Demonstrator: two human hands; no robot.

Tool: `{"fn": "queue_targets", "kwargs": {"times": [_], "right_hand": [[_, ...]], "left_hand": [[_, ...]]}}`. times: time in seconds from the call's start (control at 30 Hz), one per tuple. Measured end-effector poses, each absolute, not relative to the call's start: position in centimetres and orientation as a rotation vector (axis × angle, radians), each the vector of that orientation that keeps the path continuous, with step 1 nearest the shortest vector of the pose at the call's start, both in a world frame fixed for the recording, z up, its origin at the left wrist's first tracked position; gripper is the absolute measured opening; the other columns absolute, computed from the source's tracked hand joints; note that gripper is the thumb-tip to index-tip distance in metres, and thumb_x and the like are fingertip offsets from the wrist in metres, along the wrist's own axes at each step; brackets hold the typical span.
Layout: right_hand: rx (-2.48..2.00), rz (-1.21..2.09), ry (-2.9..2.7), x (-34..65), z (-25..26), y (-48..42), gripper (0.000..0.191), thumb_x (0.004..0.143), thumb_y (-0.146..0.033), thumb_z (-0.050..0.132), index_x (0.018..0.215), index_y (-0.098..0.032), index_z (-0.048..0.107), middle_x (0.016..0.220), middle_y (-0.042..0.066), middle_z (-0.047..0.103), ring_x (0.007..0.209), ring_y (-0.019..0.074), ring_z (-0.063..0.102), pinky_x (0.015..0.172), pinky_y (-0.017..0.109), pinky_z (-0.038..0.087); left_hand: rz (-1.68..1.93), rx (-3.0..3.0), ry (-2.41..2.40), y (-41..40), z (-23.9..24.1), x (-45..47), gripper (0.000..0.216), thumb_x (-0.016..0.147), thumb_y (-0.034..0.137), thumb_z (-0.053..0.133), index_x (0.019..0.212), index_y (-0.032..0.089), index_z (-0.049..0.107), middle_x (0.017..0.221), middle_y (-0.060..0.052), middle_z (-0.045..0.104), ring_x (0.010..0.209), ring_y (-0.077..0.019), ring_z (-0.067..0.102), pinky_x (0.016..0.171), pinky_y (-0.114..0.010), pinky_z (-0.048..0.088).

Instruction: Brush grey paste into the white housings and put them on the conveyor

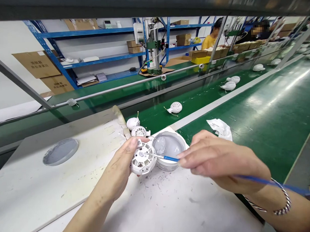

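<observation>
My left hand (122, 165) is closed around a round white slotted plastic housing (143, 162), tilted so its open face looks toward me. My right hand (218, 159) pinches a thin blue-handled brush (169, 158). The brush tip touches the middle of the housing. Just behind the housing sits a small white tub of grey paste (169, 147). Two more white housings (136, 127) lie on the board beyond my left thumb.
A white work board (58, 188) carries a grey lid (60, 151) at the left. Crumpled white paper (221, 126) lies on the green conveyor (272, 107), which carries more white housings (174, 107) away. Two people sit far back right by blue shelves.
</observation>
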State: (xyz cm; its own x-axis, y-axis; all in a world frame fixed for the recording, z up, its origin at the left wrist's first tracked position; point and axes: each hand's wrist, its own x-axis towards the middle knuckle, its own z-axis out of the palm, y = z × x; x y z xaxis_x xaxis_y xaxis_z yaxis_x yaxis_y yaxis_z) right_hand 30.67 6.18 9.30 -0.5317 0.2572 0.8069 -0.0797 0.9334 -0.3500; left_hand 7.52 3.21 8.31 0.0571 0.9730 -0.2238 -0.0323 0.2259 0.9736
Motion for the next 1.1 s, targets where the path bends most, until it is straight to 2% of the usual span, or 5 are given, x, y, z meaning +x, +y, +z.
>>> {"fn": "queue_targets", "kwargs": {"times": [0.2,0.33,0.5,0.6,1.1], "right_hand": [[-0.221,0.636,-1.461,29.6,8.4,7.3,0.016,0.089,-0.011,0.061,0.099,-0.023,0.066,0.091,0.000,0.072,0.065,0.0114,0.067,0.056,0.025,0.057],[-0.231,0.325,-1.833,29.8,8.9,7.2,0.029,0.091,-0.007,0.053,0.111,-0.023,0.066,0.103,0.003,0.069,0.087,0.0156,0.067,0.071,0.029,0.058],[-0.220,0.291,-2.317,28.8,9.8,6.6,0.015,0.093,-0.027,0.057,0.103,-0.020,0.068,0.084,0.001,0.069,0.079,0.0135,0.063,0.070,0.024,0.056],[-0.042,0.074,-2.369,28.6,10.3,6.8,0.020,0.097,-0.017,0.049,0.097,-0.015,0.068,0.089,0.005,0.071,0.080,0.0150,0.061,0.069,0.027,0.055],[-0.292,-0.273,-2.245,28.4,8.5,4.7,0.025,0.093,-0.008,0.040,0.099,-0.006,0.064,0.087,0.011,0.068,0.075,0.0196,0.058,0.064,0.034,0.055]], "left_hand": [[0.870,1.053,1.009,2.8,8.7,6.4,0.049,0.088,0.060,0.045,0.120,0.023,0.054,0.088,-0.003,0.059,0.068,-0.0117,0.049,0.058,-0.021,0.043],[0.585,1.261,0.943,1.9,9.3,5.9,0.062,0.075,0.031,0.074,0.129,0.032,0.043,0.097,-0.001,0.060,0.083,-0.0154,0.054,0.073,-0.026,0.046],[0.386,1.571,1.071,0.7,9.9,6.7,0.076,0.066,0.015,0.074,0.131,0.039,0.043,0.115,0.002,0.056,0.101,-0.0207,0.053,0.088,-0.033,0.046],[0.338,1.674,1.120,0.5,9.9,7.1,0.085,0.062,0.011,0.075,0.133,0.042,0.042,0.119,0.004,0.056,0.108,-0.0218,0.051,0.090,-0.033,0.046],[0.828,1.441,1.245,0.4,9.1,8.2,0.055,0.086,0.043,0.058,0.137,0.037,0.039,0.138,-0.006,0.047,0.113,-0.0287,0.053,0.093,-0.043,0.044]]}}
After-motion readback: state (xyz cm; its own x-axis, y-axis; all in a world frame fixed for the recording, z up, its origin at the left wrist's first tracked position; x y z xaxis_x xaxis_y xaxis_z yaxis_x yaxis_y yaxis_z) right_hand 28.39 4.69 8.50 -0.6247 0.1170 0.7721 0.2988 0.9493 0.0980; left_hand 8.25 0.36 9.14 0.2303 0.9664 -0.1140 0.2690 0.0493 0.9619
